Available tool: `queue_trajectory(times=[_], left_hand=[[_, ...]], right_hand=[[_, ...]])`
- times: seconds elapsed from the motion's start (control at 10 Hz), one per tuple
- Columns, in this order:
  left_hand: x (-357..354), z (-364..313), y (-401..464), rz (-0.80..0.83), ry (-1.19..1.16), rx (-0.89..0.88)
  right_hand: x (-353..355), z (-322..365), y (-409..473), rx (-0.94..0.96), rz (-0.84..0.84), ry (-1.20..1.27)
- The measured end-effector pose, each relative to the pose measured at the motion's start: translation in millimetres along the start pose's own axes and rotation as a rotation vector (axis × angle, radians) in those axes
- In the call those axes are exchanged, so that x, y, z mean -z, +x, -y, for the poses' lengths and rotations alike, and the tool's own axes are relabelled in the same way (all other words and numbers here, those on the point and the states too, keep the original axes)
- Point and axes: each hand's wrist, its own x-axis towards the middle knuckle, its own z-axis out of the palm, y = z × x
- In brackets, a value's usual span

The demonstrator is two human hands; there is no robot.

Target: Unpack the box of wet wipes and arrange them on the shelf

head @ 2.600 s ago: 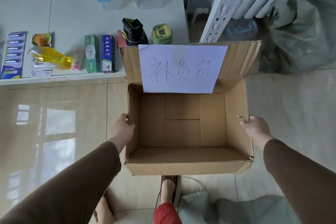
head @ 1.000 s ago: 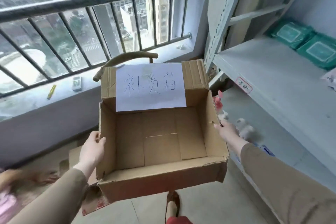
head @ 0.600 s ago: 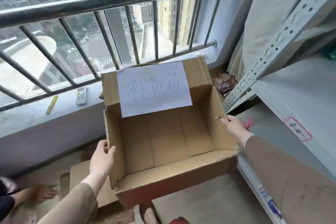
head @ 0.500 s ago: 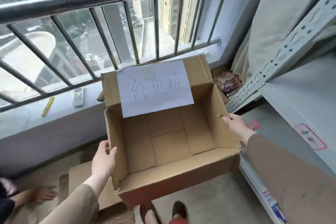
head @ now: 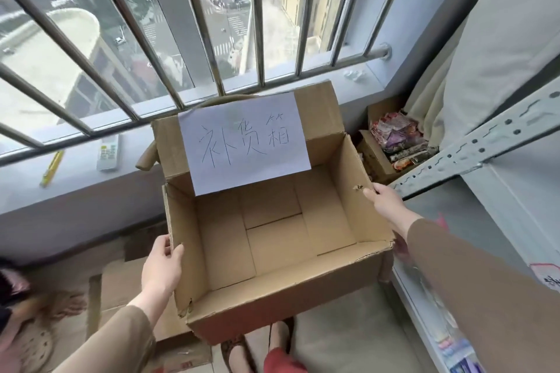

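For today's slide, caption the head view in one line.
Both hands, left and right, hold an empty cardboard box by a barred window.

Grey window sill point(head: 127, 172) runs across from 9 to 1 o'clock under the metal bars. On it: a white remote control point(head: 108, 152) and a yellow pen-like object point(head: 52, 167) at 10 o'clock, well apart from a small crumpled white scrap point(head: 355, 75) at 1. Floor point(head: 339, 330) at 6 o'clock; flattened cardboard sheets point(head: 121, 288) lie on it at 7. An open carton of snack packets point(head: 391, 142) sits at 2, beside the white shelf upright point(head: 485, 142).
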Motion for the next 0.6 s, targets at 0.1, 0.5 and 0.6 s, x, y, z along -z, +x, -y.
queue_trajectory(times=[0.1, 0.5, 0.6], left_hand=[[-1, -1, 8, -0.005, -0.007, 0.013], [5, -7, 5, 0.039, 0.041, -0.001], [11, -4, 8, 0.010, 0.095, -0.082]], right_hand=[[0, 3, 7, 0.022, 0.021, -0.002], [-9, 12, -4, 0.042, -0.064, -0.142], [-11, 12, -19, 0.126, -0.140, -0.267]])
